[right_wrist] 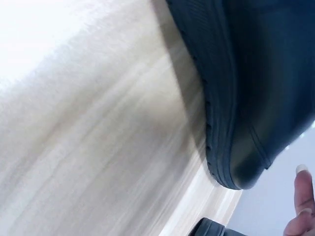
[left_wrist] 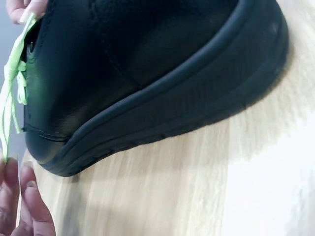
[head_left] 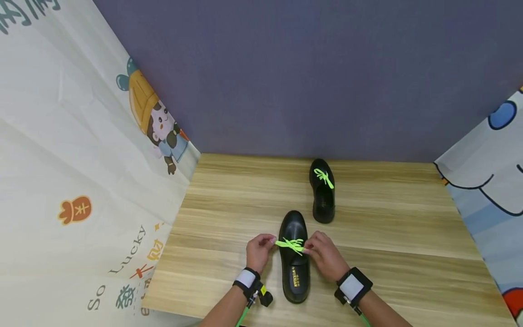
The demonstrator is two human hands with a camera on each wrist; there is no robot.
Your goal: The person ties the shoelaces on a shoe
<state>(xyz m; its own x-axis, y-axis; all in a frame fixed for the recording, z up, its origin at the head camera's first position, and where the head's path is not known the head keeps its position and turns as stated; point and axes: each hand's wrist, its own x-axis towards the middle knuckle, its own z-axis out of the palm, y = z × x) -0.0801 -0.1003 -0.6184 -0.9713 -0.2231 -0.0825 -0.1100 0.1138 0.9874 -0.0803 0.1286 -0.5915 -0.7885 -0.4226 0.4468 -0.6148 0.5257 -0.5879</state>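
Presently, entries by label, clock directions read on the head view.

Worktop: pale wood-grain worktop (head_left: 229, 213), planks running left to right; grain also fills the lower part of both wrist views.
Room: dull violet wall (head_left: 294, 72) at 12 o'clock; printed cartoon sheet (head_left: 73, 136) hung at 9 o'clock; a second printed sheet (head_left: 490, 181) at 3 o'clock.
Near shoe: black shoe (head_left: 295, 259) at 6 o'clock, toe towards 12, sole flat on the wood; a yellow label shows on its insole.
Lace: neon-green lace (head_left: 291, 245) crossing the shoe's throat, drawn out to both sides.
Left hand: left hand (head_left: 258, 250) just beside the shoe at its 9 o'clock side; the grip is pinched on the lace end with fingertips together.
Right hand: right hand (head_left: 324, 254) at the shoe's 3 o'clock side; the grip likewise pinches the other lace end.
Wrists: a banded camera mount on each wrist, with green cords trailing off towards 6 o'clock.
Far shoe: second black shoe (head_left: 323, 190) towards 12 o'clock, well apart from the hands, its green lace lying over the tongue.
Edges: front edge of the worktop just below the wrists at 6 o'clock; back edge meets the wall close behind the far shoe; left edge runs against the hung sheet.
Open room: bare wood at 9 o'clock and at 3 o'clock of both shoes.
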